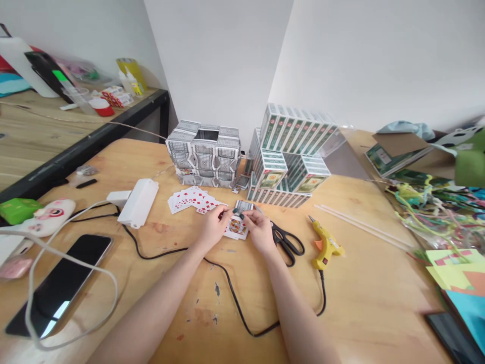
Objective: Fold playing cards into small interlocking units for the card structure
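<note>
Near the middle of the table my left hand [214, 224] and my right hand [259, 228] meet over a small patterned playing card [244, 206], fingers pinched at its near edge. Below my fingertips lie face-up playing cards [236, 228], with a picture card on top. To the left a fan of red-suited number cards [188, 198] is spread on the wood. Behind it stands a box-like structure [204, 156] built from folded cards, with a square opening on top. Black-handled scissors [287, 242] lie just right of my right hand, their blades partly hidden by it.
Stacked card boxes [280, 169] stand at the back. A yellow glue gun [324, 245] lies on the right, its black cord looping across the front, beside clear glue sticks [364, 226]. A white power strip [138, 203], a phone [60, 283] and a white cable are on the left.
</note>
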{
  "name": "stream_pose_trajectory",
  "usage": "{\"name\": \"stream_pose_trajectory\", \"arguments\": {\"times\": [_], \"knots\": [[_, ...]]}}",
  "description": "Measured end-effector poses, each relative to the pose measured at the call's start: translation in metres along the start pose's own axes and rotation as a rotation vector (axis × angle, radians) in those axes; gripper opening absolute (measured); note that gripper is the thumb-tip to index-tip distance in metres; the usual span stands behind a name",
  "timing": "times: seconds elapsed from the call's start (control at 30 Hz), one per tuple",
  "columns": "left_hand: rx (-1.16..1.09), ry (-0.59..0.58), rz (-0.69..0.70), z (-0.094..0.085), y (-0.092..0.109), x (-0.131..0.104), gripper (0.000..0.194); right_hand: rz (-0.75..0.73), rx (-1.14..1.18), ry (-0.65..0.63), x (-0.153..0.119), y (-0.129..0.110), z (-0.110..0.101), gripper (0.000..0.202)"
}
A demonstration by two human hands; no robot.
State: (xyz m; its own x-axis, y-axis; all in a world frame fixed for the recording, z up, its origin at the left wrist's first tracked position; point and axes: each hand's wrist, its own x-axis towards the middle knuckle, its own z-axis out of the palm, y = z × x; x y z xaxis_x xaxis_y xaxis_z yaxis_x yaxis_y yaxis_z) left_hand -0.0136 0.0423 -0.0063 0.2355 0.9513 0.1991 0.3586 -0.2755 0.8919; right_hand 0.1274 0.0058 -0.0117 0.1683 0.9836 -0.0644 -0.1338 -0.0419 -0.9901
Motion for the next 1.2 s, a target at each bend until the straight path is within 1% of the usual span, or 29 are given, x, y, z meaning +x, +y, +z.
{"name": "stream_pose_trajectory", "arguments": {"times": [0.07, 0.13, 0.27, 0.43, 0.57, 0.7, 0.87, 0.97, 1.1, 1.2], "knots": [[-0.025, -0.038, 0.016, 0.0, 0.0001, -0.0003, 0.014, -0.011, -0.008, 0.034, 0.0008, 0.0025, 0.0005, 0.018], [-0.032, -0.066, 0.024, -0.0002, 0.0001, -0.0003, 0.013, -0.023, -0.035, 0.06, 0.0014, 0.0042, 0.0003, 0.018], [-0.026, -0.076, 0.011, -0.0014, -0.0004, 0.0, 0.011, -0.075, -0.125, 0.06, 0.0017, 0.0055, -0.0009, 0.015], [-0.031, -0.089, -0.001, -0.0013, -0.0038, -0.0015, 0.015, -0.134, -0.224, 0.061, -0.0001, 0.0055, -0.0014, 0.014], [-0.041, -0.101, -0.011, -0.0005, -0.0053, -0.0026, 0.018, -0.124, -0.265, 0.076, -0.0008, 0.0052, -0.0014, 0.014], [0.007, -0.084, -0.001, -0.0011, -0.0031, -0.0025, 0.02, -0.124, -0.288, 0.106, -0.0006, 0.0044, -0.0015, 0.015], [-0.017, -0.104, -0.071, -0.0017, -0.0036, -0.0034, 0.022, -0.093, -0.299, 0.088, -0.0013, 0.0021, -0.0014, 0.015], [-0.068, -0.08, -0.094, -0.0024, -0.0055, -0.0044, 0.018, -0.089, -0.297, 0.088, -0.0013, 0.0012, -0.0015, 0.016], [-0.176, -0.101, -0.056, -0.0027, -0.0054, -0.0046, 0.012, -0.089, -0.273, 0.105, -0.0003, 0.002, -0.0016, 0.017], [-0.148, -0.063, -0.017, -0.0013, -0.0036, -0.0037, 0.012, -0.087, -0.263, 0.106, 0.0, 0.0019, -0.0014, 0.02]]}}
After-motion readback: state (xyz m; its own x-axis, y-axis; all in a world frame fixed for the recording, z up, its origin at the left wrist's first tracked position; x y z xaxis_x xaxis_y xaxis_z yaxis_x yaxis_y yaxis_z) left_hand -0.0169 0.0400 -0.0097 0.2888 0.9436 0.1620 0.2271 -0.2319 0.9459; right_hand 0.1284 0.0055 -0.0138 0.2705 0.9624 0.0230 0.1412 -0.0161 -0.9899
